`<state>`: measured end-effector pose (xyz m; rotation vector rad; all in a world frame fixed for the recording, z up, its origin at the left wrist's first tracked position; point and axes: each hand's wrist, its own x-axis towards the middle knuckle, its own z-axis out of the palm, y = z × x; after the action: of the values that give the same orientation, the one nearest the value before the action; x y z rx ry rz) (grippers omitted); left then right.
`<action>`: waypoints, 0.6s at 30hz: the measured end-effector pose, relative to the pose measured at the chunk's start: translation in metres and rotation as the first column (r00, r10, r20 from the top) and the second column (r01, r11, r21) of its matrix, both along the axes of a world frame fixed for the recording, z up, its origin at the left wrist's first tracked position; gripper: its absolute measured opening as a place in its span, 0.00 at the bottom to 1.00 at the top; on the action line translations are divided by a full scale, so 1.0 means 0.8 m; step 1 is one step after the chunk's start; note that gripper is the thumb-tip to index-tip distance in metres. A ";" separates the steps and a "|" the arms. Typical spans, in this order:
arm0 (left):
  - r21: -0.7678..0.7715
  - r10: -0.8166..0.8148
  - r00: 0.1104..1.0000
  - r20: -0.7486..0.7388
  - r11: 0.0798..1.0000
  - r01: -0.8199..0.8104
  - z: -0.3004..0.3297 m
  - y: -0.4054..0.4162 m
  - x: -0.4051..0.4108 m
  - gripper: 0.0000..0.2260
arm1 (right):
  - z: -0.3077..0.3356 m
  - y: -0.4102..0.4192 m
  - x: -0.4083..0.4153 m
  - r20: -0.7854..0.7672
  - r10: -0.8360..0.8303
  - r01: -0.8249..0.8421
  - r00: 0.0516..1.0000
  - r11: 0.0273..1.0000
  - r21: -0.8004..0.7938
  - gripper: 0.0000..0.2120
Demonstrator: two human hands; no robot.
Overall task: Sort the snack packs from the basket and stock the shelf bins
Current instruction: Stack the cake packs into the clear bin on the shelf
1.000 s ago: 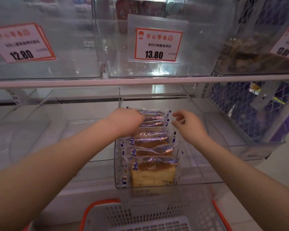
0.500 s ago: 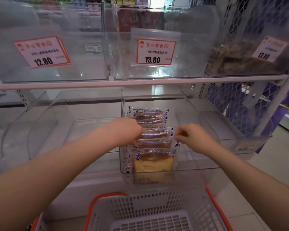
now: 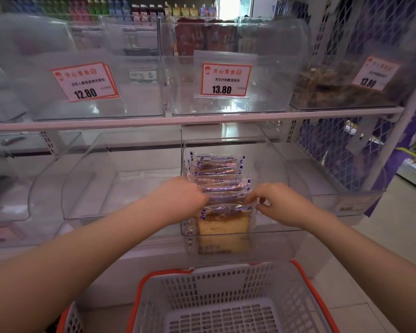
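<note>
A row of clear-wrapped cake snack packs (image 3: 222,186) with blue-and-white edges stands upright in a clear shelf bin (image 3: 291,188) on the lower shelf. My left hand (image 3: 180,198) rests against the left side of the row, fingers curled onto a pack's edge. My right hand (image 3: 277,204) pinches the right edge of a pack near the front. The front pack (image 3: 222,223) shows yellow cake through the bin's wall. Below, a white basket (image 3: 216,284) with an orange rim shows no packs in its visible part.
Clear bins (image 3: 120,179) stand to the left on the lower shelf. The upper shelf rail (image 3: 190,120) runs above my hands, carrying bins with price tags 12.80 (image 3: 84,81) and 13.80 (image 3: 226,79). A mesh side panel (image 3: 334,145) closes the right end.
Both hands have drawn back from the far end of the row toward the front packs and closed on their edges. The view has pulled back, showing more of the basket.
</note>
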<state>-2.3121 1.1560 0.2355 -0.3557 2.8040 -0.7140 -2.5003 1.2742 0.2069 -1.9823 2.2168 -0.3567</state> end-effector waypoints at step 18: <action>-0.004 0.052 0.981 -0.186 0.999 -0.054 -0.015 0.018 0.007 0.14 | -0.015 0.028 -0.002 0.035 -0.185 0.188 0.982 0.962 -0.200 0.11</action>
<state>-2.3061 1.1701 0.2233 -0.5220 2.9532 -0.7164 -2.5019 1.2967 0.1949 -1.8563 2.4519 -0.6435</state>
